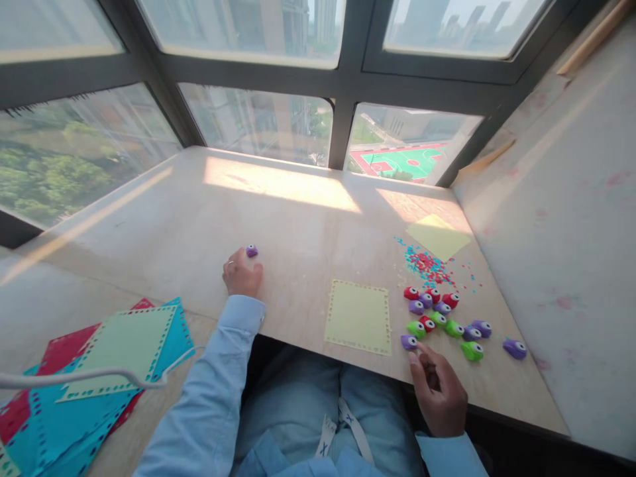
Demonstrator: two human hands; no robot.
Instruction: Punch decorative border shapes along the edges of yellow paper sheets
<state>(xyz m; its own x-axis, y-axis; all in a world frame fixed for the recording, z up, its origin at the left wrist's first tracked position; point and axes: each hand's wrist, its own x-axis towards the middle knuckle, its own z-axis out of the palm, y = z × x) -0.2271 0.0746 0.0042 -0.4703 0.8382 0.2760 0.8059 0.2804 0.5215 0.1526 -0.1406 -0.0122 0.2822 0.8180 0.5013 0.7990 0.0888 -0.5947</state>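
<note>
On the left of the table, my left hand (243, 273) rests with its fingers bent and the thumb held apart. Just beyond its fingertips sits a small purple craft punch (252, 251) with a white, eye-like top. My right hand (440, 391) is at the table's front edge, fingers curled, thumb and index finger slightly apart. Their tips are right beside another purple craft punch (409, 342), perhaps touching it. Behind that lie several red, green and purple punches, including a green punch (472, 351) and a red punch (411, 293). Between my hands lies a pale yellow sheet (358, 317) with punched edges.
Red and blue paper bits (427, 265) are scattered behind the punches, near another yellow sheet (440, 237). At the left, punched coloured sheets (119, 351) overlap under a white cable (99, 379). Windows stand behind the table, and a wall (571, 232) bounds the right side.
</note>
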